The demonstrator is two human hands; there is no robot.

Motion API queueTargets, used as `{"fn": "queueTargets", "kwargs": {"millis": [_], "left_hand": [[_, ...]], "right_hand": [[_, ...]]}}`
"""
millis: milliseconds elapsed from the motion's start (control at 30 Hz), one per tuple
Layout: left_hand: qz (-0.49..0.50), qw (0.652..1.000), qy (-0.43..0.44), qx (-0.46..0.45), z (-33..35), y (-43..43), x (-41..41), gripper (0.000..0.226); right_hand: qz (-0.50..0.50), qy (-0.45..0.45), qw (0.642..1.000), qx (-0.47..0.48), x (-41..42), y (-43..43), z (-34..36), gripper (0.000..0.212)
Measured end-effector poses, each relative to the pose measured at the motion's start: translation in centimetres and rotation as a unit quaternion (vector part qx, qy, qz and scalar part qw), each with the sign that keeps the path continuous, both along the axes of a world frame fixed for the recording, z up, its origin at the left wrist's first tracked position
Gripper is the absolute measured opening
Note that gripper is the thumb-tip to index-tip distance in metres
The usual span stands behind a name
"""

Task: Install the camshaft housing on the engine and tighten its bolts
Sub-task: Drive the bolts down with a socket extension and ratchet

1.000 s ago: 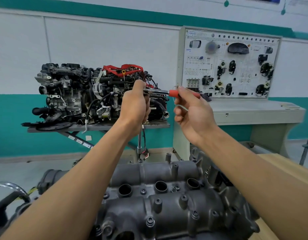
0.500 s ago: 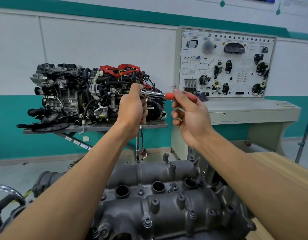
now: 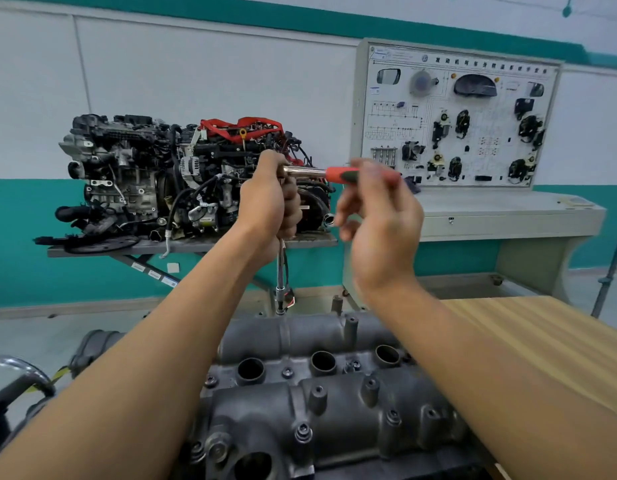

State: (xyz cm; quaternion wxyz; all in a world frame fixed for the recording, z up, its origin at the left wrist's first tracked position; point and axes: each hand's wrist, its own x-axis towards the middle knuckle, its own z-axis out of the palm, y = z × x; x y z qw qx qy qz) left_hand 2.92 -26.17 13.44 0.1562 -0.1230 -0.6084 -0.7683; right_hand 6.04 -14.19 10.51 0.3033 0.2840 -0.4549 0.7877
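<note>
The dark grey camshaft housing point(image 3: 300, 403) lies on the engine in front of me, with several bolt heads and three round wells showing on top. A ratchet wrench point(image 3: 314, 173) with a red handle stands on a long extension bar point(image 3: 281, 271) whose socket sits on a bolt at the housing's far edge. My left hand point(image 3: 269, 206) grips the top of the extension, just under the ratchet head. My right hand point(image 3: 376, 216) is at the red handle, its fingers blurred and curled round the grip from the near side.
A second engine point(image 3: 168, 178) sits on a grey stand against the far wall. To its right is a white training panel point(image 3: 456, 116) on a beige console. A wooden board point(image 3: 542, 348) lies at my right. A chrome bar point(image 3: 16, 368) curves in at lower left.
My right hand has shifted slightly on the red handle and now looks motion-blurred, while my left hand keeps its grip on the extension. The ratchet handle still points right.
</note>
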Motion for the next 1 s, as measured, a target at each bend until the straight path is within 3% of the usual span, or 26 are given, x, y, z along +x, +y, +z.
{"fn": "queueTargets", "kwargs": {"millis": [100, 167, 267, 367, 633, 767, 867, 900, 933, 1000], "left_hand": [[-0.024, 1.0, -0.005, -0.015, -0.4, 0.3, -0.1, 0.051], [-0.025, 0.999, -0.001, -0.029, -0.5, 0.6, -0.2, 0.052], [0.002, 1.0, -0.013, 0.007, -0.2, 0.0, -0.5, 0.054], [0.014, 0.999, -0.017, 0.023, -0.1, -0.1, -0.8, 0.055], [0.029, 0.999, 0.018, 0.023, 0.0, 0.6, -0.3, 0.04], [0.037, 0.999, 0.02, 0.031, 0.0, 1.0, -0.1, 0.05], [0.041, 0.999, 0.01, 0.032, -0.1, 0.9, 0.1, 0.057], [0.041, 0.999, 0.008, 0.032, -0.2, 0.6, 0.2, 0.057], [0.039, 0.999, 0.007, 0.034, -0.4, 0.4, 0.3, 0.056], [0.028, 0.999, 0.015, 0.026, -0.7, 0.1, 0.7, 0.057]], "right_hand": [[0.084, -0.236, 0.964, -0.083, -3.0, 1.7, 1.4, 0.018], [0.145, -0.288, 0.941, -0.104, -3.9, 2.2, 2.1, 0.013], [0.126, -0.223, 0.962, -0.092, -2.7, 1.8, 1.9, 0.009], [0.034, -0.101, 0.99, -0.092, -0.1, 0.4, 1.9, 0.026], [-0.158, 0.08, 0.984, 0.0, 4.3, -2.1, 0.1, 0.041], [-0.188, 0.133, 0.97, 0.076, 4.1, -0.5, 0.0, 0.035], [-0.129, 0.062, 0.975, 0.168, 2.9, 1.2, -1.6, 0.034], [-0.134, 0.0, 0.959, 0.251, 2.1, 1.5, -2.3, 0.043], [-0.148, -0.072, 0.915, 0.368, 1.2, 1.8, -2.9, 0.054], [-0.151, -0.165, 0.787, 0.576, -0.4, 1.4, -3.9, 0.07]]}}
